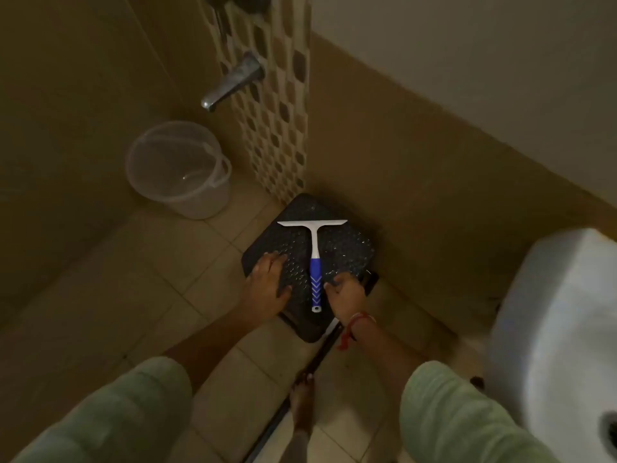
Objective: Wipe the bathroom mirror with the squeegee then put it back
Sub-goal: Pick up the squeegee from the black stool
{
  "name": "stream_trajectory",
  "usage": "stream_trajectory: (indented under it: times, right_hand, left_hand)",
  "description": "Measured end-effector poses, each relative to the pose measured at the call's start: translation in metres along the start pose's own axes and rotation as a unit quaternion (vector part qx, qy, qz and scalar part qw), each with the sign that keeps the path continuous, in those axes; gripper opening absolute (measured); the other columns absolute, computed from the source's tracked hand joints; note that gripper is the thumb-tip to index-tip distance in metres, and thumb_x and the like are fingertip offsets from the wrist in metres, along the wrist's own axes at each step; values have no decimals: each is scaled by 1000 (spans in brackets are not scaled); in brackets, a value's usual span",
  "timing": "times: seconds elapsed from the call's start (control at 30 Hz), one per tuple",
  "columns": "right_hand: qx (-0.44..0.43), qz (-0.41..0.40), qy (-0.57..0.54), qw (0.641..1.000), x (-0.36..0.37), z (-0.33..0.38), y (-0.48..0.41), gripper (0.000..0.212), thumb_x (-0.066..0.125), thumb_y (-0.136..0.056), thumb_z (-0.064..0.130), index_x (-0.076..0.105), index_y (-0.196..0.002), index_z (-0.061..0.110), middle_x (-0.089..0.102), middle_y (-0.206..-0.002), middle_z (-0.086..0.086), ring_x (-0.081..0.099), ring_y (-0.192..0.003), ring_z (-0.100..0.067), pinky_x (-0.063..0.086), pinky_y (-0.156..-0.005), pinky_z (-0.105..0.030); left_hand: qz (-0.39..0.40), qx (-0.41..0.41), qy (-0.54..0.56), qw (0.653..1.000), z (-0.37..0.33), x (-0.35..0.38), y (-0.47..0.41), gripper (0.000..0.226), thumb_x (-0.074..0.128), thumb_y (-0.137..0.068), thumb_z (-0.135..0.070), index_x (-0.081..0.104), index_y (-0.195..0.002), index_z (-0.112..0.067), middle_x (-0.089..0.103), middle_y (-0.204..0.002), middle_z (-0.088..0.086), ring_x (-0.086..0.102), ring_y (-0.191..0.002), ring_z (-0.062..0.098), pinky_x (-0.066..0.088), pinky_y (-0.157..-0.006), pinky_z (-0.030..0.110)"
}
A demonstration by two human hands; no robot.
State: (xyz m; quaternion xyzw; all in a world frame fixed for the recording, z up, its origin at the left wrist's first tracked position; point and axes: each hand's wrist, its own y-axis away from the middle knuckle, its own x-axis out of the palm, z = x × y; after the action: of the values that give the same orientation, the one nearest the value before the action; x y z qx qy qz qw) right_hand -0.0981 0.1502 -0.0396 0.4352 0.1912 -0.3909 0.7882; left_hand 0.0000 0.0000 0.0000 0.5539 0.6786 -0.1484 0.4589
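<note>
Lying: squeegee (314, 259) flat on black stool (347, 248)
Left hand (267, 285): spread flat on stool
Right hand (345, 295): fingers curled, touching the stool beside the handle, holding nothing
Bucket (178, 168): clear, looks empty

A dim home bathroom, seen from above. Beige tiles cover the floor (160, 269) and the lower walls, with a strip of patterned mosaic tile (273, 121) running down the far corner. A chrome wall tap (233, 82) juts out over a clear plastic bucket (178, 168) at far left. A white ceramic washbasin (561, 329) fills the right edge, and a dark plastic stool (309, 262) stands on the floor by the wall.
</note>
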Motion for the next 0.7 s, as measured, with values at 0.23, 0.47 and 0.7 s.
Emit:
stream_trajectory:
  times: [0.23, 0.47, 0.7]
  right_hand:
    - [31, -5, 70, 997, 42, 10, -40, 48, 65, -81, 43, 55, -114, 10, 56, -116, -11, 53, -106, -24, 47, -88, -36]
    - [102, -10, 41, 994, 60, 9, -61, 54, 60, -85, 41, 47, -124, 5, 49, -127, -19, 49, -115, -33, 44, -95, -42]
    - [110, 5, -18, 994, 53, 18, -55, 45, 55, -91, 32, 47, -125, 4, 45, -129, -18, 49, -114, -31, 45, -96, -43]
  left_hand:
    - [-30, -37, 46, 998, 12, 37, -24, 67, 62, -86, -20, 27, -143, -10, 26, -149, 13, 14, -141, 28, 19, -113, 40]
    - [-53, -50, 5, 997, 39, 55, -13, 69, 63, -84, -20, 29, -142, -7, 25, -150, 16, 14, -141, 31, 14, -114, 37]
    - [-78, -44, -22, 996, 38, 57, 6, 67, 62, -83, -15, 31, -141, -3, 24, -150, 20, 16, -141, 36, 13, -114, 38]
